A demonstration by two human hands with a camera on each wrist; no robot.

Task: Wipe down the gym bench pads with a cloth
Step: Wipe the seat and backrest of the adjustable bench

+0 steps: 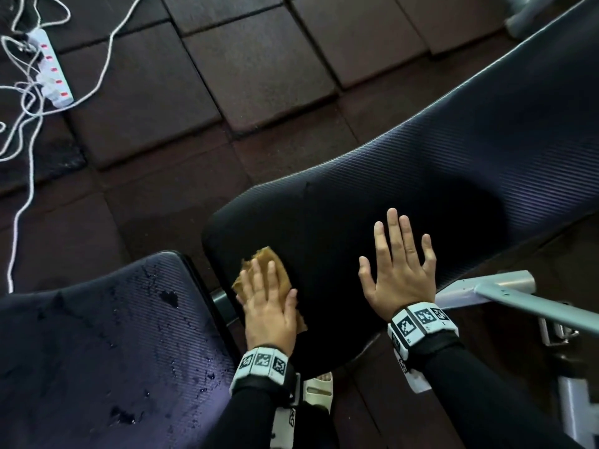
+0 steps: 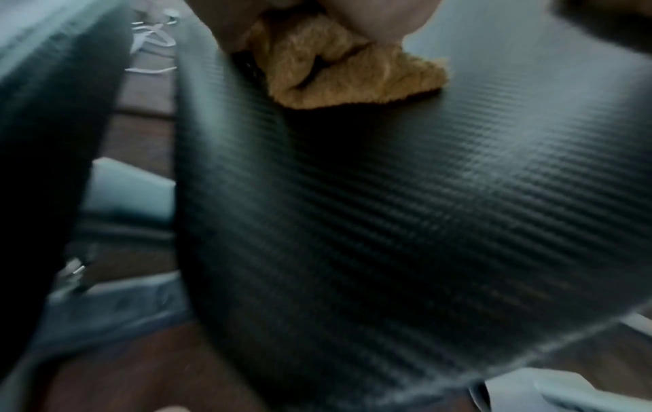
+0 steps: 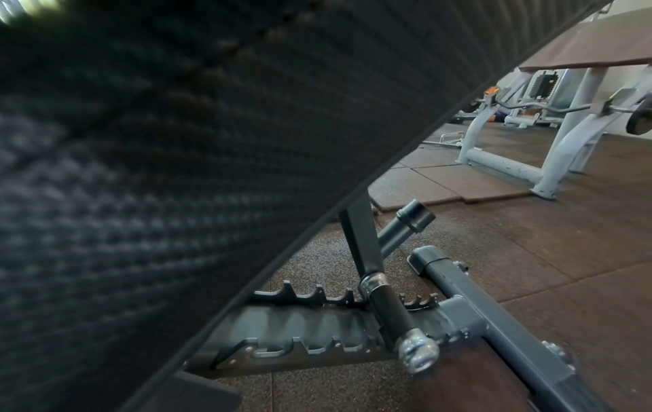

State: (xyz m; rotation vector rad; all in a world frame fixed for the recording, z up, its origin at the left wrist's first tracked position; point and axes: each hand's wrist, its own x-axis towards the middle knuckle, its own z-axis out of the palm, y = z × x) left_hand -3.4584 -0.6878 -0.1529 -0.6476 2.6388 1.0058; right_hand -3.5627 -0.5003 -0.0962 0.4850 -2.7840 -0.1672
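The black ribbed back pad (image 1: 453,176) slopes up to the right, and the seat pad (image 1: 113,345) at lower left carries water drops. An orange-brown cloth (image 1: 281,273) lies on the back pad's lower left edge under my left hand (image 1: 267,296), which presses it flat with straight fingers. My right hand (image 1: 398,267) rests flat on the same pad further right, fingers spread and holding nothing. In the left wrist view the cloth (image 2: 338,69) bunches under the hand (image 2: 370,16) on the back pad (image 2: 388,209). The right wrist view shows only the back pad (image 3: 158,167) up close.
A white power strip (image 1: 53,69) with loose white cables lies on the dark rubber floor tiles at upper left. The grey bench frame (image 1: 518,303) juts out on the right, with its notched adjustment rack (image 3: 317,343) below the pad. Another grey gym machine (image 3: 511,167) stands beyond.
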